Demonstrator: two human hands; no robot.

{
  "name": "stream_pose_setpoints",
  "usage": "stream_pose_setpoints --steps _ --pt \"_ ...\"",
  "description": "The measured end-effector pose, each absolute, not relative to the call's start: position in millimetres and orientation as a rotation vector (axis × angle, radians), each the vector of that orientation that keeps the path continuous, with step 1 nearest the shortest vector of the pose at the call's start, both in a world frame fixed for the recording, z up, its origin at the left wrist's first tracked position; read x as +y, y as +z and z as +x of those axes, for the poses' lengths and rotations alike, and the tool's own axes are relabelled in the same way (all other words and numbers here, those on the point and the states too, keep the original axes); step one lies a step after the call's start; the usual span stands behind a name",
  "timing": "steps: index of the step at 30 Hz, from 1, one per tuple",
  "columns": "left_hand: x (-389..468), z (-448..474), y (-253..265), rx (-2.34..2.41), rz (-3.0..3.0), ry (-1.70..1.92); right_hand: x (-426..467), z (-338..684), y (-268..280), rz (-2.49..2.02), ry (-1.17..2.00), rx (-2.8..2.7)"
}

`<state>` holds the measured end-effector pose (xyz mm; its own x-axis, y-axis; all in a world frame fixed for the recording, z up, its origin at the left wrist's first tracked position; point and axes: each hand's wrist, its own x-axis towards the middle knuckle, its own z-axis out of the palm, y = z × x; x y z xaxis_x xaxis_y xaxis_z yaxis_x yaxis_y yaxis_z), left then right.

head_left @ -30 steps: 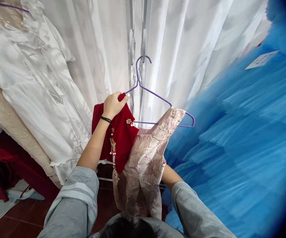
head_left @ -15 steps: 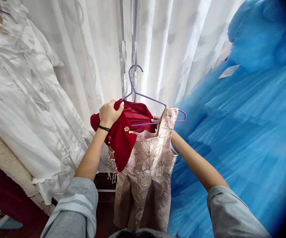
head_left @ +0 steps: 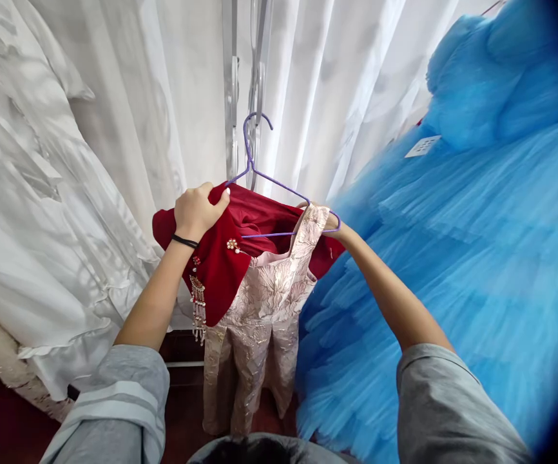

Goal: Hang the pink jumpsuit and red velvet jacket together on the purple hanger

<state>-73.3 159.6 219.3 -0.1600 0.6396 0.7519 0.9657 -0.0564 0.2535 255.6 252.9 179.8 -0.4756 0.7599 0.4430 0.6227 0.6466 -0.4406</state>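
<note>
A pale pink-gold brocade dress point(head_left: 272, 283) hangs from a purple wire hanger point(head_left: 279, 183), its right-hand strap over the hanger's shoulder. Draped over the hanger's left side is a dark red cape point(head_left: 221, 277) with a beaded flower and bead tassels. My left hand point(head_left: 196, 211) is closed on the cape's collar and the hanger's left shoulder, thumb on top. Behind the dress strap, my right hand point(head_left: 330, 222) reaches through the hanger's right end; its fingers are mostly hidden by strap and cape. Some red cloth shows below that wrist.
White dresses point(head_left: 32, 212) hang at the left. A large blue tulle dress point(head_left: 443, 258) with a white tag point(head_left: 423, 146) fills the right. Behind the hanger stand a grey metal rack post point(head_left: 230, 84) and white curtains point(head_left: 163, 77).
The red cape has spread to the right behind the dress strap, and my right hand has moved up there with it. My left hand keeps its grip. The view has shifted slightly.
</note>
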Motion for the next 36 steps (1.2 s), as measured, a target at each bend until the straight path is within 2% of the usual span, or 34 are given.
stream_pose_setpoints --steps 3,7,11,13,16,17,20,22,26,30,36 --pt "159.2 -72.9 220.8 -1.831 -1.698 -1.068 244.6 254.8 183.1 -1.237 0.097 -2.324" --pt "154.2 -73.0 223.4 -1.852 -1.698 -1.057 230.7 272.1 241.1 -1.371 -0.055 -2.264" --pt "146.9 -71.4 223.2 -1.894 -1.669 -1.069 228.4 287.3 278.4 -1.384 -0.418 -1.956" --pt "144.6 -70.5 222.5 -1.907 -1.680 -1.105 230.5 287.5 268.1 -1.461 -0.372 -2.158" --pt "143.2 -70.4 221.6 -1.911 -1.737 -1.164 230.4 285.7 247.6 -1.597 -0.027 -2.581" --pt "142.9 -70.9 221.3 -1.907 -1.751 -1.178 228.5 285.3 245.1 -1.601 -0.023 -2.565" --pt "140.7 -73.4 219.8 -1.893 -1.767 -1.211 216.1 283.1 249.2 -1.474 -0.373 -2.076" --pt "137.1 -73.1 217.9 -1.859 -1.770 -1.231 204.1 279.8 251.7 -1.409 -0.481 -1.867" --pt "124.9 -50.5 210.8 -1.594 -1.734 -1.331 185.5 276.1 243.2 -1.533 -0.275 -2.066" --pt "123.6 10.8 199.9 -1.399 -2.093 -1.263 185.2 280.2 239.8 -1.500 -0.221 -1.941" --pt "167.6 83.1 185.6 -1.756 -2.465 -1.187 157.3 271.2 270.0 -1.559 -0.277 -1.821"
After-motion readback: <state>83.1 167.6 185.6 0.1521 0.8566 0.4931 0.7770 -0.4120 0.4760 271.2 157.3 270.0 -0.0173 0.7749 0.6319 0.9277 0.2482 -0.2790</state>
